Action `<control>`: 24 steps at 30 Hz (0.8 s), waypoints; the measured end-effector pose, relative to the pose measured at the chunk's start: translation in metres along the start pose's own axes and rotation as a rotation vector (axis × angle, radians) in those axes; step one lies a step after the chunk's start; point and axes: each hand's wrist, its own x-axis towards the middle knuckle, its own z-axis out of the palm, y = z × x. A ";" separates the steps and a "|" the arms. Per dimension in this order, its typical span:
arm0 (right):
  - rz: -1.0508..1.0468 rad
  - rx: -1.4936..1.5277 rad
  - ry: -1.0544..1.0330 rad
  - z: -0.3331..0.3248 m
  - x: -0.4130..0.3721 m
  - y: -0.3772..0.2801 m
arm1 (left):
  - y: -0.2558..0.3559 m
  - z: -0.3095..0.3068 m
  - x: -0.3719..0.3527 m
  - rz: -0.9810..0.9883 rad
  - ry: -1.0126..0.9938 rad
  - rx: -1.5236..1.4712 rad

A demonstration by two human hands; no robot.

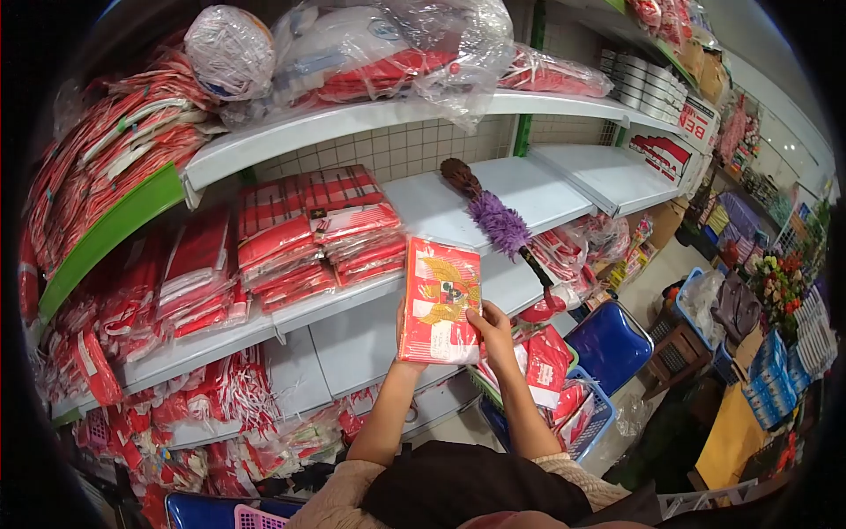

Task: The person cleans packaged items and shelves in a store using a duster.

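Observation:
A flat red-and-white packet (430, 331) in clear plastic, printed with a golden eagle emblem, is held up in front of the shelves. My right hand (493, 332) grips its right edge, with the thumb on the front. At the lower left edge, my left hand (404, 362) supports it; most of those fingers are hidden behind the packet. Just left of it, a stack of similar red packets (359, 236) lies on the middle shelf beside a stack of red checked packets (275, 242).
A purple feather duster (498, 220) lies on the middle shelf (414, 189). Plastic-wrapped bundles (379, 57) fill the upper shelf. Below right are a blue basket (601, 414) of red packets and a blue chair (610, 344). More red goods (247, 388) hang over the lower shelf.

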 end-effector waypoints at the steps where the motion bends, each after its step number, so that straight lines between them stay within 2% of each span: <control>1: 0.005 0.017 0.005 -0.003 -0.001 -0.004 | -0.003 -0.004 0.003 -0.018 -0.027 -0.006; 4: -0.042 0.078 0.046 -0.013 -0.005 -0.021 | -0.011 -0.016 0.011 -0.084 -0.079 -0.017; 7: -0.158 0.161 0.065 -0.027 -0.003 -0.040 | -0.014 -0.011 0.008 -0.119 -0.037 0.201; 8: -0.169 0.173 0.048 -0.029 -0.003 -0.047 | -0.015 -0.006 0.008 -0.084 -0.128 0.304; 9: -0.181 0.186 0.029 -0.030 -0.004 -0.053 | -0.017 -0.005 0.006 -0.108 -0.126 0.393; 12: -0.173 0.025 0.022 -0.023 -0.001 -0.061 | -0.023 -0.001 0.005 -0.162 -0.185 0.663; 15: -0.070 -0.228 -0.102 -0.002 0.001 -0.059 | -0.045 0.004 0.007 -0.207 -0.163 0.392; 17: -0.202 -0.421 -0.153 0.011 0.008 -0.030 | -0.052 -0.018 0.013 -0.193 -0.074 0.374; 18: 0.052 -0.238 -0.222 0.023 -0.002 -0.047 | -0.051 -0.047 0.024 -0.171 -0.028 0.368; 19: 0.084 -0.138 -0.276 0.024 0.000 -0.039 | -0.048 -0.046 0.026 -0.146 0.020 0.363; 20: -0.023 -0.272 -0.249 0.019 0.000 -0.038 | -0.049 -0.045 0.027 -0.108 -0.112 0.101; 21: -0.133 -0.404 -0.224 0.017 0.000 -0.042 | -0.044 -0.018 0.022 -0.085 -0.133 0.063; 23: -0.544 -0.860 0.056 0.002 0.013 -0.053 | -0.040 0.024 0.009 -0.040 -0.169 -0.018; 24: -0.745 -1.085 0.207 -0.009 0.021 -0.062 | -0.042 0.011 0.012 -0.052 -0.188 -0.095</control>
